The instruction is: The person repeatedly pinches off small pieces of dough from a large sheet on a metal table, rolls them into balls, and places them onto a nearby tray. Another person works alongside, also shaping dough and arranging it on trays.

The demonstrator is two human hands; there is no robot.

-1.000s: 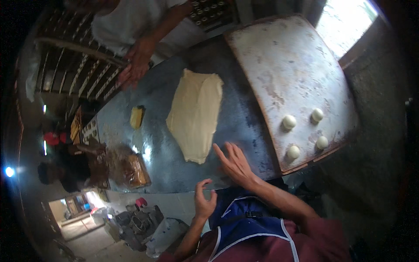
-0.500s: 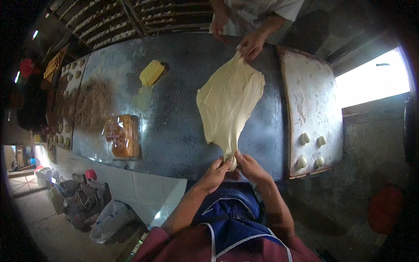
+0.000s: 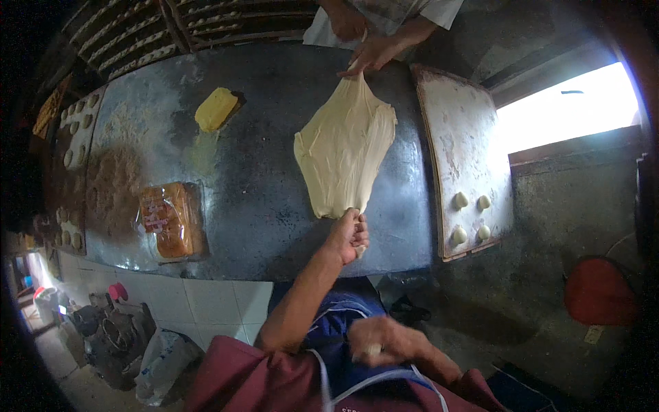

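Note:
A large sheet of pale, stretchy dough lies on the dark worktop, wide in the middle and narrow at both ends. Around its near end my left hand is closed in a fist, with a bit of dough showing below the fingers. My right hand is back in front of the blue apron, closed on a small pale dough piece; motion blurs it slightly. Across the table, a co-worker's hand grips the dough's far end, and their other hand is close by.
Left of the dough are a yellow block of fat and a bagged bread loaf. A pale board on the right carries several dough balls. More balls rest on the far-left board. Racks stand behind.
My right hand has left the dough's near end and drawn back toward my body with a small piece. My left hand has moved forward, still gripping the sheet. The view has shifted slightly.

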